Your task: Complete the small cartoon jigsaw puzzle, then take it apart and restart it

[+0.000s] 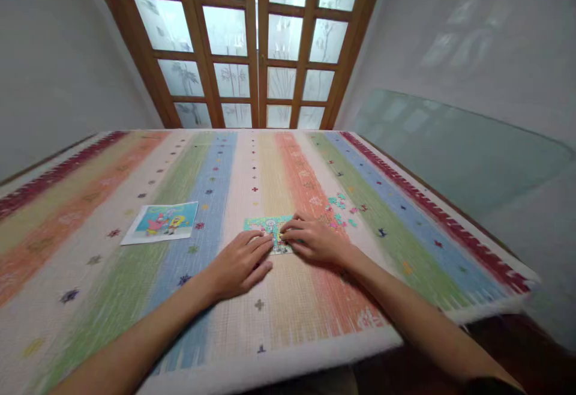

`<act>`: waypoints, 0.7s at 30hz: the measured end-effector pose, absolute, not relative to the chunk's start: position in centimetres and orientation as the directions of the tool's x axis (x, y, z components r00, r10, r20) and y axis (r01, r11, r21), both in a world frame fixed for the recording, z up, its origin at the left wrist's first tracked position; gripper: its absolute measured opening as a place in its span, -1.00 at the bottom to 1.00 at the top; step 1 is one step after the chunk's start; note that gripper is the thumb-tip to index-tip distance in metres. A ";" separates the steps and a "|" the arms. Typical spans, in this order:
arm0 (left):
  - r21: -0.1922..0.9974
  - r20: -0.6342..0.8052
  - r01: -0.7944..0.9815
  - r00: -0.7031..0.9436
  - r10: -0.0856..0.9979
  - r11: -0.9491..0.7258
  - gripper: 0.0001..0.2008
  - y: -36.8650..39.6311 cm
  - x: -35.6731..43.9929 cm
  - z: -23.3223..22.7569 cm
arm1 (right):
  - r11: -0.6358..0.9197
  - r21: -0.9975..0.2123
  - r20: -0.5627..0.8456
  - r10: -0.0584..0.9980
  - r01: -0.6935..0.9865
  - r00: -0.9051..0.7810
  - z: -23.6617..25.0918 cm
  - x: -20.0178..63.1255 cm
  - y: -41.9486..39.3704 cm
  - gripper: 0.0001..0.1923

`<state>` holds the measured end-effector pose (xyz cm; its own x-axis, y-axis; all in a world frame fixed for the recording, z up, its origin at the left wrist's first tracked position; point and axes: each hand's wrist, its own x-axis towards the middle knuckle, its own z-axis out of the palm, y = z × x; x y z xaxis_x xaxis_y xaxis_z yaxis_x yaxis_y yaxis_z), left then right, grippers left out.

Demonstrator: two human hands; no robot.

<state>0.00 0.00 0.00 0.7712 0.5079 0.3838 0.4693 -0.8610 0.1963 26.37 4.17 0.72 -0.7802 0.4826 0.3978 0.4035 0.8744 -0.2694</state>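
Forearms (pixel 153 324) slant inward from left and right over the white near edge of a striped cloth (pixel 236 329), until the two hands almost meet. The left hand (pixel 245 263) lies low and palm down, fingers close together and pointing right, thumb held apart on the near side. The right hand (pixel 314 239) sits slightly farther off, its fingers bent and their tips set down. From where I stand I cannot tell whether either pinches a piece; the fingers hide what is under them.

Beneath those fingertips lies the jigsaw (pixel 274 227), a small flat rectangle across the cream and yellow stripes, a cartoon figure showing between the hands. It looks like thin card: light, fairly stiff, hardly slippery, I'd judge, but weak along its seams, so lifting it by one corner might break it apart. Fingertips pressed flat near opposite edges would steady it best; a single piece is better taken by its rim.

Over to the left, well apart, a printed sheet (pixel 166 222) lies flat, two cartoon figures on blue. Beyond the right hand, loose pieces (pixel 341 197) in turquoise and pink scatter over the orange and white stripes. Farthest back stand wooden doors (pixel 253 83) with frosted panes (pixel 231 80).
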 end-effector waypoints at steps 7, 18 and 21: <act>0.422 0.385 0.512 0.646 0.659 -0.748 -0.59 0.0 -0.1 -0.1 | 0.866 -0.254 0.379 0.499 0.431 -0.779 0.6 26.3 4.2 -0.81; 0.296 0.580 0.552 0.545 0.605 -0.780 -0.61 0.9 -1.2 0.1 | 0.858 -0.281 0.526 0.513 0.431 -0.679 0.8 26.4 4.2 -0.80; 0.219 0.589 0.567 0.572 0.571 -0.794 -0.64 1.3 -1.6 0.1 | 0.830 -0.263 0.661 0.526 0.491 -0.535 1.2 27.5 4.9 -0.79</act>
